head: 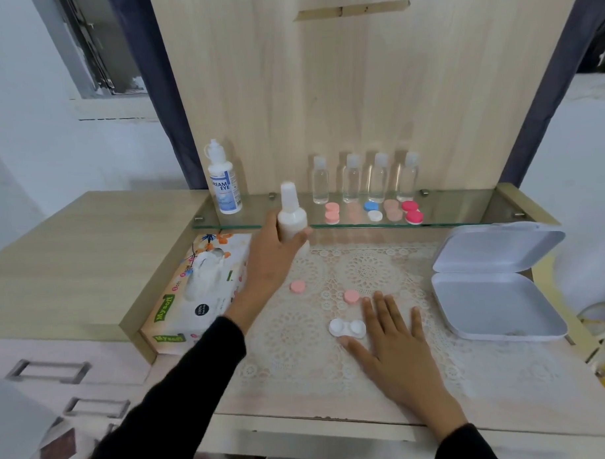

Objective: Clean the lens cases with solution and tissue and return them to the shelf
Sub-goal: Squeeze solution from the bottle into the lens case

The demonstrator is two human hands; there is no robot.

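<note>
Two hands out — left hand (pixel 268 261) grips small white spray bottle (pixel 291 219); right hand (pixel 397 342) lies flat, fingers spread, white twin-cup lens case (pixel 347 328) open beside its thumb, pink round caps (pixel 351 296) betw. hands.

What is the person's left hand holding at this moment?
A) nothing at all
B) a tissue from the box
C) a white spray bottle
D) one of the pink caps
C: the left hand has its fingers and thumb wrapped round the white spray bottle, while the right hand lies flat on the lace mat.
</note>
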